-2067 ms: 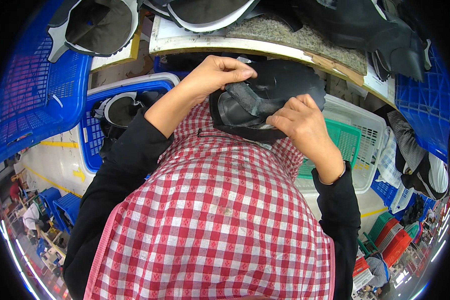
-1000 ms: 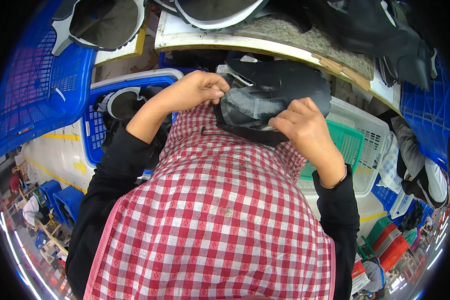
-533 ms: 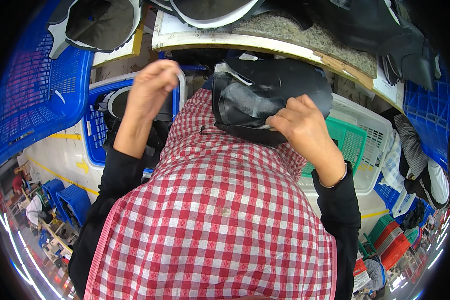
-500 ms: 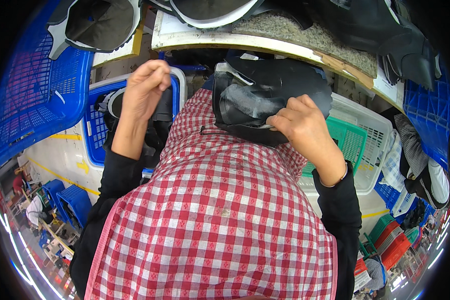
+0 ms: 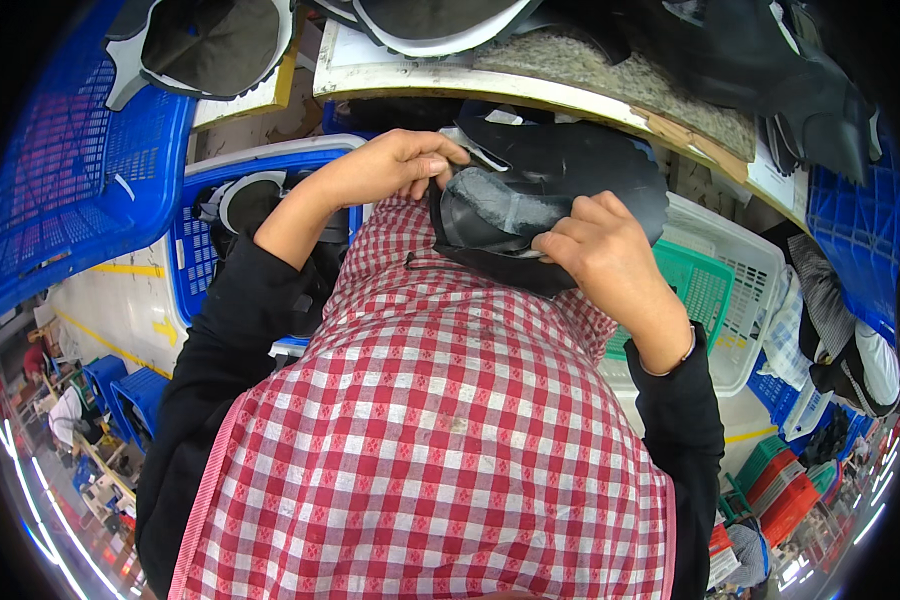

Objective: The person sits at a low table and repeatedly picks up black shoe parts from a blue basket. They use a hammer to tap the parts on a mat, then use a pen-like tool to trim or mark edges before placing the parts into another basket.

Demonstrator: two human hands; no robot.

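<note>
A black leather shoe upper (image 5: 580,165) lies across my lap, under the bench edge. On its inner side is a grey, whitish-smeared patch (image 5: 490,205), and a pale strip runs along its upper left edge. My right hand (image 5: 607,245) grips the near edge of the upper between thumb and curled fingers. At the left edge my left hand (image 5: 395,165) has its thumb and fingers pinched against the upper, beside the pale strip. The left fingertips are partly hidden. A red-and-white checked apron (image 5: 430,400) covers my front and lap.
More black uppers (image 5: 215,45) with white edging lie on the white-edged bench (image 5: 540,95) ahead. To the left are a blue crate (image 5: 90,190) and a blue-lined bin (image 5: 185,265) holding black pieces. A white basket (image 5: 760,300) with a green basket (image 5: 695,285) is at right.
My left hand has moved right from above the bin to the left edge of the shoe upper and pinches there. My right hand keeps its grip.
</note>
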